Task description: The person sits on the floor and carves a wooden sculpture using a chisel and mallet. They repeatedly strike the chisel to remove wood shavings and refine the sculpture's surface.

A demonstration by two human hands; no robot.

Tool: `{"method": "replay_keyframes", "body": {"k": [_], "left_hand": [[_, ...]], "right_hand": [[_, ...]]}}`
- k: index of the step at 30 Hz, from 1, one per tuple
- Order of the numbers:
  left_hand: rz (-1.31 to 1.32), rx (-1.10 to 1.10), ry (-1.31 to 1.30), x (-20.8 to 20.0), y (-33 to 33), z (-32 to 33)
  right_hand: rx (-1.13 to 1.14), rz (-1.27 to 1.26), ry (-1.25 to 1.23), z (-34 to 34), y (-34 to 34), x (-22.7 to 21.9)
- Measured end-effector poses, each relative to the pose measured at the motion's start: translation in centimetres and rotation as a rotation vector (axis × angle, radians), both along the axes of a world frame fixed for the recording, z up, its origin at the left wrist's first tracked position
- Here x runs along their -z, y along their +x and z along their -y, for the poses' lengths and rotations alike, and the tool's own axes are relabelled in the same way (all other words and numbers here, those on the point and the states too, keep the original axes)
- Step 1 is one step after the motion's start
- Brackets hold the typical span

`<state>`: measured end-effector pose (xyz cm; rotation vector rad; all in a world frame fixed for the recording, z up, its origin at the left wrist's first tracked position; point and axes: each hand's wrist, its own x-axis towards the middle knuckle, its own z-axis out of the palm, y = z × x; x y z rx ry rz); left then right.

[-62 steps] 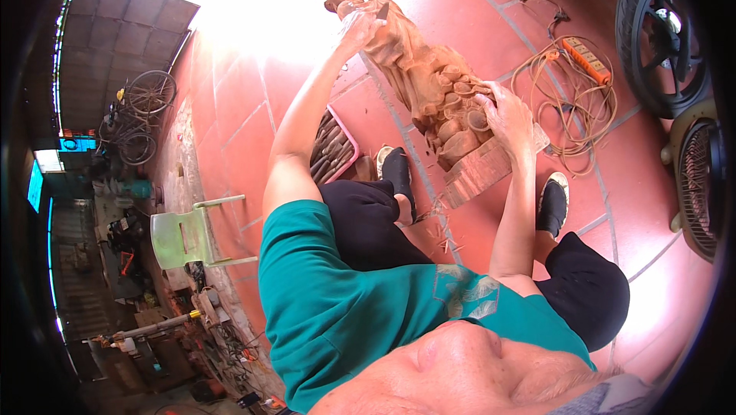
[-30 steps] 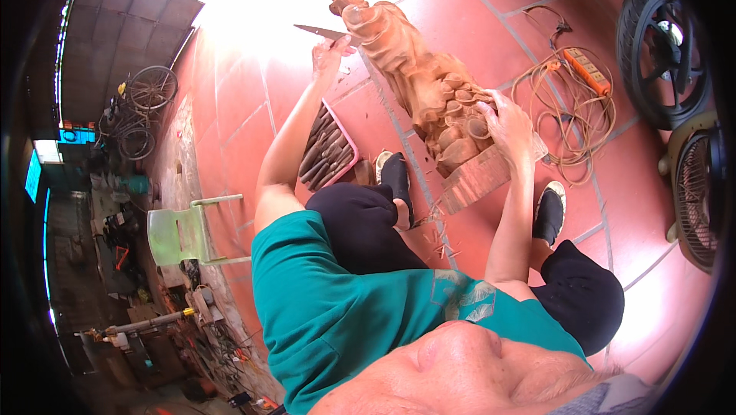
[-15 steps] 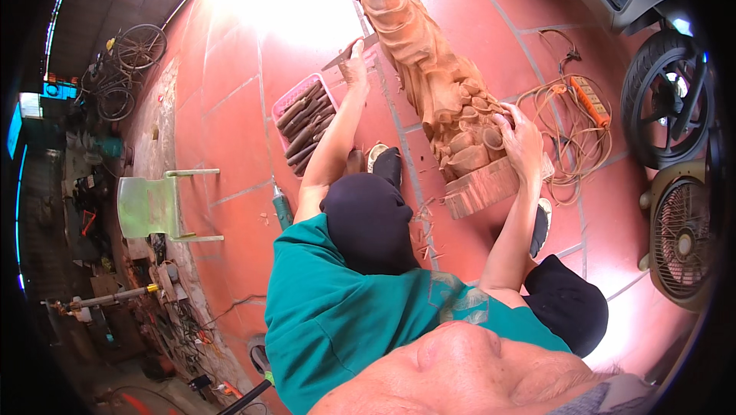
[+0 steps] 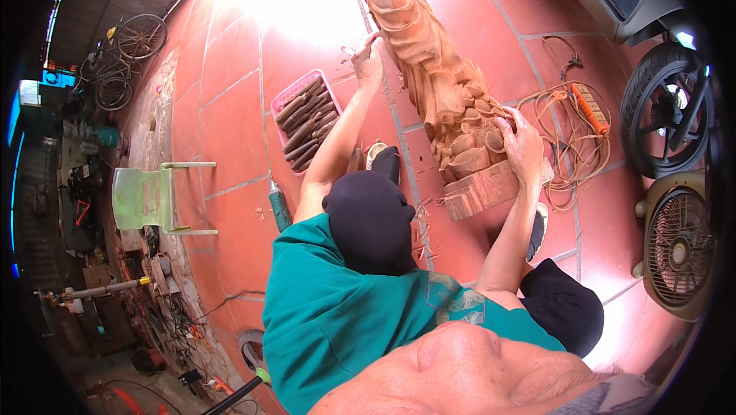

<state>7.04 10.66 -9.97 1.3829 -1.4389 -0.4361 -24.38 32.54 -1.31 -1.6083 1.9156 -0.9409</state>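
A wooden carving (image 4: 438,78) is laid aslant at upper centre of the frame. Its lower right edge is touched by the right hand (image 4: 524,147); the left hand (image 4: 369,65) is seen beside its upper part. Whether either hand is clamped cannot be told.

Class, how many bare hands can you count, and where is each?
2: the left hand is beside the far half of the carved wooden statue; the right hand is on the statue, near its base.
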Motion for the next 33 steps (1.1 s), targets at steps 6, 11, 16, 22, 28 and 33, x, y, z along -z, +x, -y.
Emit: {"method": "replay_keyframes", "body": {"k": [6, 11, 16, 22, 28, 33], "left_hand": [[-0.074, 0.150, -0.057, -2.6, -1.2, -3.5], [0.027, -0.041, -0.117, -2.3, 0.0, -2.3], [-0.164, -0.053, 0.016, -1.0, -1.6, -1.6], [-0.066, 0.198, -0.103, -2.3, -2.1, -3.7], [0.072, 0.176, -0.189, -1.9, -1.2, -2.6], [0.235, 0.260, -0.204, -2.5, -1.6, -3.4]], "right_hand": [[0.004, 0.000, 0.001, -0.1, 0.1, -0.3], [-0.003, 0.025, 0.009, -0.1, 0.2, -0.6], [-0.013, 0.001, -0.016, -0.1, 0.5, -0.7], [0.007, -0.009, 0.002, -0.1, 0.1, -0.3], [-0.001, -0.003, 0.007, 0.0, 0.3, -0.2], [0.001, -0.011, -0.005, -0.1, 0.1, -0.3]]}}
